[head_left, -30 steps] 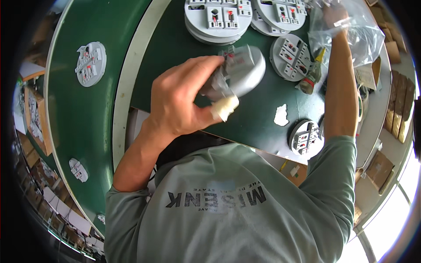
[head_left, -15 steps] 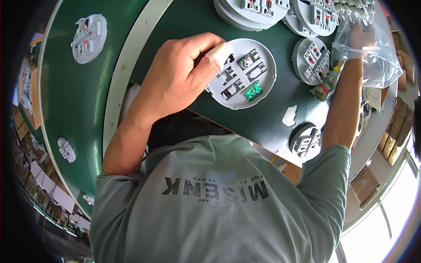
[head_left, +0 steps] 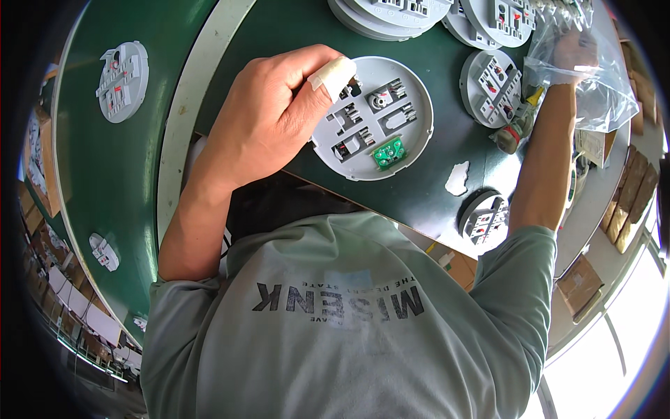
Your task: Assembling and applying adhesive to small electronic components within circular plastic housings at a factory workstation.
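Head view: a round grey housing (head_left: 371,120) is held by its left edge in the left hand (head_left: 269,115), in front of the torso and over the green surface (head_left: 419,199). The left hand is clamped on the rim; the thumb, wrapped in a pale bandage (head_left: 332,77), is laid on the near face, and the other fingers are largely hidden. The recessed inner side of the housing is turned up toward the camera. Metal contacts are seated in its slots, and a small green circuit board (head_left: 389,153) is noted near the lower rim. Whether the housing is touching the surface cannot be told.

The right hand (head_left: 576,54) is found at a clear plastic bag (head_left: 604,105), partly veiled by the film; whether its fingers are apart or together cannot be told. Small pale pieces (head_left: 565,12) are seen at the top of the bag.

Beside the right forearm, a bottle with a yellow nozzle (head_left: 511,138) is noted, close to a single round unit (head_left: 490,89). A stack of round units (head_left: 391,17) is cut off by the upper edge. A white scrap (head_left: 458,179) is recorded above a further grey disc (head_left: 484,218).
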A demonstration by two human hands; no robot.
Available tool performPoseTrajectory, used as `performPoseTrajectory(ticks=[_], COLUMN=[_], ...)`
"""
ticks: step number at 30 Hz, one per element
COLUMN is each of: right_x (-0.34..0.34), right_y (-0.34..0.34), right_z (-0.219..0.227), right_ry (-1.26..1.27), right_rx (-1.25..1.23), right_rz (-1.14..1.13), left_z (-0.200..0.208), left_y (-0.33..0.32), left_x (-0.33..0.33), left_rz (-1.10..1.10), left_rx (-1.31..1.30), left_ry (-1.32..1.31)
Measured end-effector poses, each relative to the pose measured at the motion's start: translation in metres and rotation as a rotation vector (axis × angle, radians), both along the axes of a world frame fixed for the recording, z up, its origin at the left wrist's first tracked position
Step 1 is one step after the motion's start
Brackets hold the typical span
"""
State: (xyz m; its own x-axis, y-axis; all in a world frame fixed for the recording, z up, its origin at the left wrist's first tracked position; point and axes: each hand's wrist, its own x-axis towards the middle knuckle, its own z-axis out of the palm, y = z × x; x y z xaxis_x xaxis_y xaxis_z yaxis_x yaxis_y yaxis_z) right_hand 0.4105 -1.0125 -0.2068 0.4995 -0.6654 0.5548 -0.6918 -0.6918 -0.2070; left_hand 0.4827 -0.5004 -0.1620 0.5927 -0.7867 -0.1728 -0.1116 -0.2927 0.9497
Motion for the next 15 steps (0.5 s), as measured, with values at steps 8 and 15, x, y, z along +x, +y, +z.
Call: performPoseTrajectory(ticks=[8, 15], right_x=[-0.006, -0.008], right_y=[-0.007, -0.006], right_z=[-0.003, -0.004], right_ry=[-0.048, -0.076], right_rx=[0.032, 0.029], right_rz=[0.049, 0.063], left_z=[-0.002, -0.002], left_y=[-0.001, -0.002], left_x=[0.004, 0.007], left_rz=[-0.024, -0.06], left_rx=[-0.029, -0.035], left_ry=[0.0, -0.001])
